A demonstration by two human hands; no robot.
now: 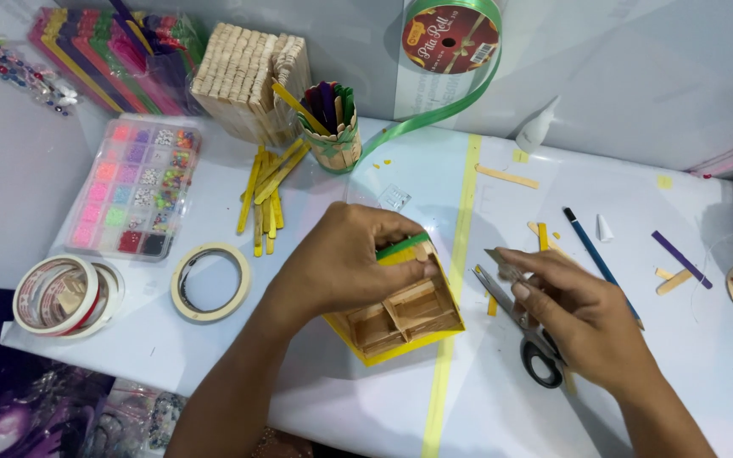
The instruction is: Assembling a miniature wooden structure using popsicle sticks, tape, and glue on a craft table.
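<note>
The left hand (pixel 341 259) is gripping the craft-stick box (pixel 400 314) at table centre, steadying it, while the right hand (pixel 583 314) is pinching a small stick piece (pixel 502 259) just right, above scissors (pixel 523 331).

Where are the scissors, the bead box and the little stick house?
scissors (pixel 542 363): head view, on the black handle.
bead box (pixel 136 187): head view, middle compartments.
stick house (pixel 405 312): head view, on its wooden inside.

A single head-worn camera looks steeply down and forward from above the person's own forearms, close over a white table (pixel 638 212); the far edge meets a pale wall (pixel 638 68) along the top, and the table's near edge crosses the bottom left
</note>
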